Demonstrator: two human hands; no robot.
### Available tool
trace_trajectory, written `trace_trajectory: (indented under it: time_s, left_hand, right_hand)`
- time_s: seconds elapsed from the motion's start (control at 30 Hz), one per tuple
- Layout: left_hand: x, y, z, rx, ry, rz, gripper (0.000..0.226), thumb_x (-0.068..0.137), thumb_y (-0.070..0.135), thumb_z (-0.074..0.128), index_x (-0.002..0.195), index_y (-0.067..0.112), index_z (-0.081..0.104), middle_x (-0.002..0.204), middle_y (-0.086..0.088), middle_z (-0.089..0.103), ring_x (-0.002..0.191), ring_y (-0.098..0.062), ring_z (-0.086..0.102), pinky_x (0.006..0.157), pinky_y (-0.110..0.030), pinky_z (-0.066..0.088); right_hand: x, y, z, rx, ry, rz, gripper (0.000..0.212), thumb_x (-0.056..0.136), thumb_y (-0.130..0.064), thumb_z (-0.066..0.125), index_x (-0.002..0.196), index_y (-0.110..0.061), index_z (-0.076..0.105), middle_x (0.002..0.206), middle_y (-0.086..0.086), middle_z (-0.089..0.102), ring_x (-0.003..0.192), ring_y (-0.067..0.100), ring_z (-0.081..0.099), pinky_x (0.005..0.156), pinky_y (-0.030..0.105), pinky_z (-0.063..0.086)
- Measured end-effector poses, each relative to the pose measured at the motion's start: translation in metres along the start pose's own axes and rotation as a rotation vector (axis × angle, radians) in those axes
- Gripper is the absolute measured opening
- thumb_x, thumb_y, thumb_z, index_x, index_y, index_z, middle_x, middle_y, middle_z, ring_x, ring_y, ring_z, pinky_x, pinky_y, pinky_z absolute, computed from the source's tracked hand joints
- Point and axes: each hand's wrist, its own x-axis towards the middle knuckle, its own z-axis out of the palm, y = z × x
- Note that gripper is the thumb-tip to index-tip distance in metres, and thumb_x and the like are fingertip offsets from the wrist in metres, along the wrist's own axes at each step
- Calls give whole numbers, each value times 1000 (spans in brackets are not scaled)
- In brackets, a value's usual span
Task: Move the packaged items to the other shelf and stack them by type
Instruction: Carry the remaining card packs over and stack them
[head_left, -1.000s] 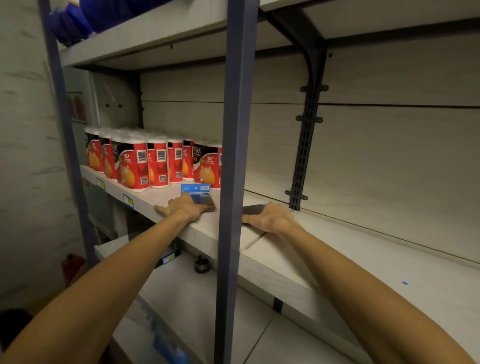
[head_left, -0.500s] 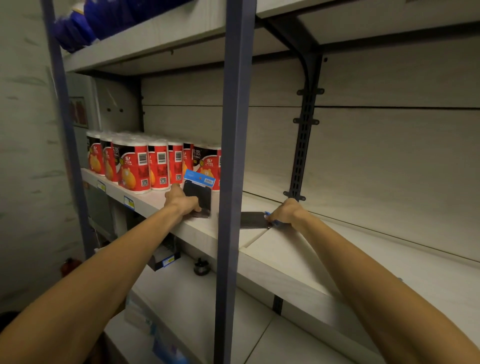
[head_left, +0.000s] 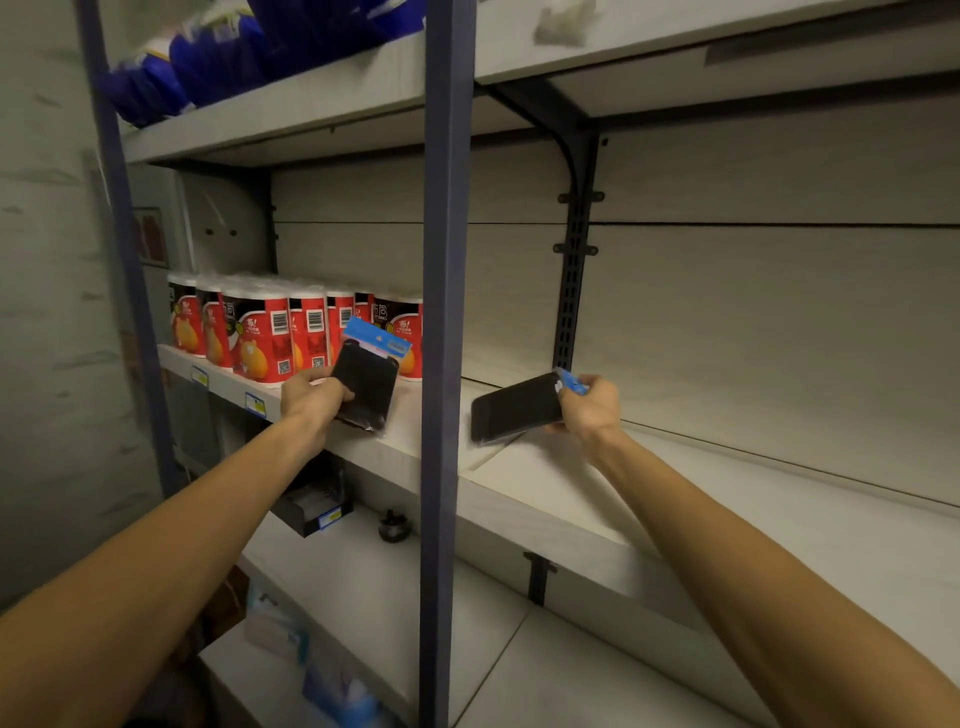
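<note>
Both black pkgs w/ blue header cards now lifted off shelf (head_left: 519, 499): left hand (head_left: 311, 400) grips left pkg (head_left: 366, 387) upright, right hand (head_left: 589, 408) pinches right pkg (head_left: 517, 408) tilted

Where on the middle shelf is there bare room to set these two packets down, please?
The shelf is bare right of the blue post, all the way back to the wall panel. Left of the post it is crowded: red cans fill the back, leaving only a front strip.
</note>
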Motion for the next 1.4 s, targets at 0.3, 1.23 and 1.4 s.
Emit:
trace_trajectory:
  time_s: [0.3, 1.23, 1.4]
  left_hand:
    - [-109, 24, -26, -460, 106, 118, 56, 77, -10, 64, 125, 16, 51, 128, -12, 58, 106, -22, 60, 80, -27, 53]
    - [-616, 82, 270, -301, -934, 110, 42, 81, -10, 66, 118, 12, 64, 106, -9, 73, 81, -16, 69, 62, -23, 53]
    - [-728, 89, 296, -376, -966, 138, 43, 81, -7, 66, 120, 11, 66, 100, -5, 74, 90, -19, 70, 65, -24, 55]
  right_hand:
    - [-70, -8, -62, 155, 105, -30, 38, 100, -11, 58, 136, -2, 53, 95, -1, 63, 99, 29, 67, 87, 47, 60]
    - [-302, -4, -590, -327, 684, -491, 25, 96, -20, 58, 119, -23, 67, 93, -13, 68, 88, 6, 64, 78, 27, 57]
    - [-364, 20, -684, -493, 762, -620, 33, 98, -13, 59, 130, -19, 63, 115, -6, 69, 101, 4, 62, 87, 18, 50]
